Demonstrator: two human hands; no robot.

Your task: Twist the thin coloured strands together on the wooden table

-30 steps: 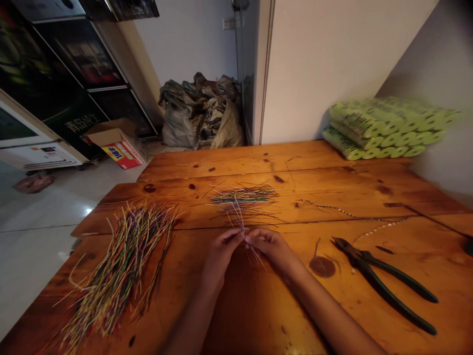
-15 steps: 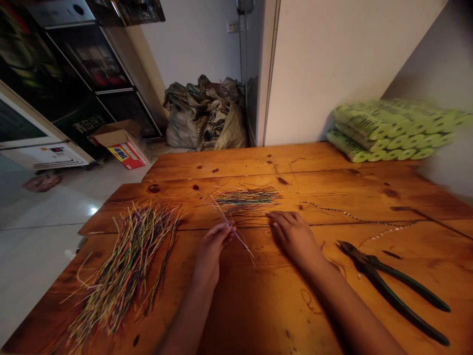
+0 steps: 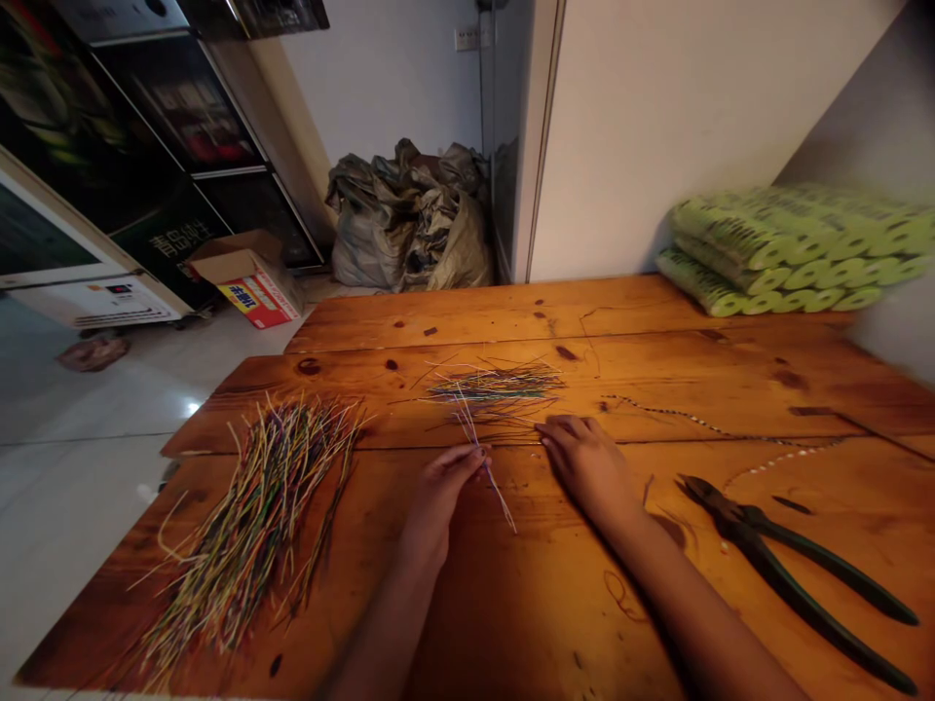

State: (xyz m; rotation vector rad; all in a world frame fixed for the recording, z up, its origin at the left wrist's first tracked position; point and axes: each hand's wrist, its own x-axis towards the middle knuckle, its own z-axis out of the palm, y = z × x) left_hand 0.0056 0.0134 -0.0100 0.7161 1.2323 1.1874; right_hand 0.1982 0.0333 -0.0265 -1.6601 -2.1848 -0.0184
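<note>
Wires pinched in left fingers | right fingers released on table | cabinet reads 青岛

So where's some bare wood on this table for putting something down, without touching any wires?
Along the back of the wooden table, behind the small wire bundle and left of the green rolls. Also between the forearms, below the left hand and right hand. It's crowded at the big wire pile, and where the thin wires cross near the hands.

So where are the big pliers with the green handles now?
In the head view, the green-handled pliers lie at the lower right of the wooden table, to the right of the person's right hand and below a thin speckled strand.
</note>
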